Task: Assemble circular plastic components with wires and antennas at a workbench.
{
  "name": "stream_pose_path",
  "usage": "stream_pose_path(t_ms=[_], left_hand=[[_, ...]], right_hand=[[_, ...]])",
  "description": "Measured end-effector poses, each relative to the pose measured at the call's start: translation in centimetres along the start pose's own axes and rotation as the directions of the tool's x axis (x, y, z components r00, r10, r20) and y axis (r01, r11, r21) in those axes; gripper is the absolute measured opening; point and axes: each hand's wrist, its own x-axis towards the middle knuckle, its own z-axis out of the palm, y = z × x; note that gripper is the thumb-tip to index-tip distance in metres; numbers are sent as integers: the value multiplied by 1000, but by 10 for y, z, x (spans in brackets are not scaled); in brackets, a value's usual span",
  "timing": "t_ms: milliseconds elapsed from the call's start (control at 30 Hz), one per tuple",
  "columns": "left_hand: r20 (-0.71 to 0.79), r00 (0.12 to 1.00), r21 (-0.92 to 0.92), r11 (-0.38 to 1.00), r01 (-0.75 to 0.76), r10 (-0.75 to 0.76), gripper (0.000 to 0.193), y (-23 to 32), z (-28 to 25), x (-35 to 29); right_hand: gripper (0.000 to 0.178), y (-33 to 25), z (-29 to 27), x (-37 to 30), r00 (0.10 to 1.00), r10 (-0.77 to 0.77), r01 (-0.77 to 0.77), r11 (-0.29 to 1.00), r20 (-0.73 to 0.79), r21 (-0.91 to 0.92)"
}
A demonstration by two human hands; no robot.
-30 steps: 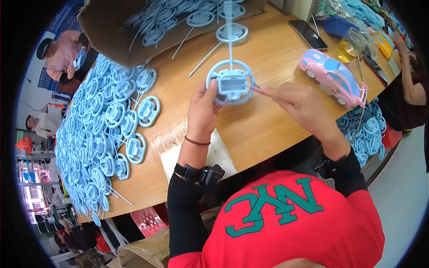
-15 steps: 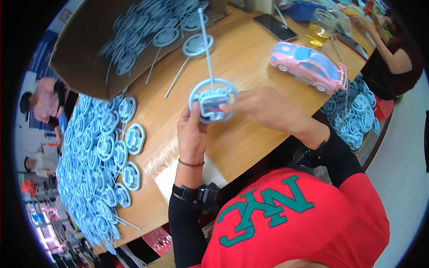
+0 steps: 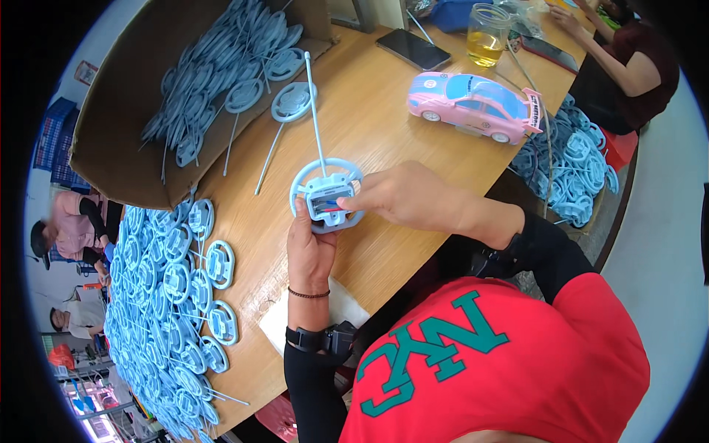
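My left hand (image 3: 310, 247) grips a light blue toy steering wheel (image 3: 297, 177) by its lower left rim, thumb on the front. A long thin antenna (image 3: 315, 111) rises from the wheel's top. In its middle is an open rectangular compartment, where a small red and blue piece (image 3: 332, 207) shows. From the right, my right hand (image 3: 413, 196) reaches in with curled fingers, their tips at that compartment's right side. Whatever is between those fingertips is too small to make out.
A large pile of similar wheels (image 3: 162, 310) covers the table's left side. A cardboard box (image 3: 111, 140) of more wheels stands behind it. Back right are a pink toy car (image 3: 473, 107), a phone (image 3: 413, 49) and a cup (image 3: 487, 37). A co-worker (image 3: 628, 66) sits at right.
The view has shifted, so the table things sit further left. My left hand still holds the wheel, and the fingertips of my right hand stay at its compartment, where blue now shows beside the red.
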Motion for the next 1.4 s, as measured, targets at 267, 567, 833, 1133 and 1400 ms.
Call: stream_pose_path(t_ms=[267, 567, 833, 1133, 1400], left_hand=[[-68, 987, 396, 912, -108, 146, 48, 30, -31, -15], [256, 771, -173, 812, -558, 584, 46, 260, -187, 4], [644, 652, 735, -559, -384, 401, 37, 89, -56, 206], [783, 613, 493, -705, -509, 105, 7, 66, -38, 214], [600, 800, 782, -214, -585, 2, 19, 62, 31, 59]], right_hand=[[29, 3, 8, -6, 999, -47, 47, 986, -1, 159], [27, 8, -19, -17, 995, 92, -99, 941, 40, 324], [27, 27, -27, -28, 988, 152, -139, 940, -16, 312], [33, 37, -38, -32, 960, 263, -224, 926, -92, 305], [44, 13, -41, -8, 948, 276, -234, 942, -158, 242]])
